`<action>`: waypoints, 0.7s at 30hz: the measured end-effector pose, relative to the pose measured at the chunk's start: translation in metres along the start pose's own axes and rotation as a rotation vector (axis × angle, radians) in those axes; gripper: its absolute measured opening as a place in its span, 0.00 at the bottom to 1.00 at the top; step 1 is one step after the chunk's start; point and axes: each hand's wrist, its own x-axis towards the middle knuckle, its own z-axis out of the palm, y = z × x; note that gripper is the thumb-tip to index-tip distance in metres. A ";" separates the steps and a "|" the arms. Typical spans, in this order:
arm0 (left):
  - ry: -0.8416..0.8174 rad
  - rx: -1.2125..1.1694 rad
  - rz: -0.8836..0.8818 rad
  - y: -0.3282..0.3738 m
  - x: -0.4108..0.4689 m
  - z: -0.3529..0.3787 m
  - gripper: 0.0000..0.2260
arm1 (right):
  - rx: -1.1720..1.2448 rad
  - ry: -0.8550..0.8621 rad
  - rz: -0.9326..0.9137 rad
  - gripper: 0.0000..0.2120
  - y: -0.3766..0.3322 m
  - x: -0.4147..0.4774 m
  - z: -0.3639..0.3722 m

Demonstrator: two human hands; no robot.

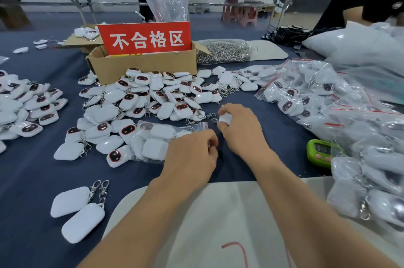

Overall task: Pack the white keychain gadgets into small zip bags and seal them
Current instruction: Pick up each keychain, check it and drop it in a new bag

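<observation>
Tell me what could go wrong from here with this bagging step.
1. The right hand pinches a white gadget whose metal clasp sticks out; it may snag on a bag's mouth.
2. The left hand works right beside the loose pile; a careless sweep could scatter gadgets.
3. The loose pile runs up to the bagged heap at the far side, so unpacked pieces might get mixed in.

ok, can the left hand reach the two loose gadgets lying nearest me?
Probably yes: only bare blue cloth lies between the left hand and those two white keychain gadgets.
</observation>
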 end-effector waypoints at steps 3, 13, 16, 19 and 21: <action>-0.114 -0.173 0.019 0.008 -0.005 -0.001 0.05 | 0.092 -0.032 0.087 0.11 0.002 -0.023 -0.011; -0.316 -0.369 0.094 0.026 -0.016 0.001 0.09 | 0.147 -0.036 0.241 0.28 0.010 -0.077 -0.038; -0.293 -0.403 0.064 0.025 -0.013 0.001 0.08 | 0.162 -0.048 0.239 0.23 0.008 -0.069 -0.038; -0.253 -0.447 0.017 0.025 -0.011 0.001 0.08 | 0.260 0.016 0.205 0.18 0.005 -0.065 -0.038; -0.208 -0.474 -0.019 0.024 -0.011 0.001 0.08 | 0.235 0.013 0.202 0.17 0.002 -0.065 -0.038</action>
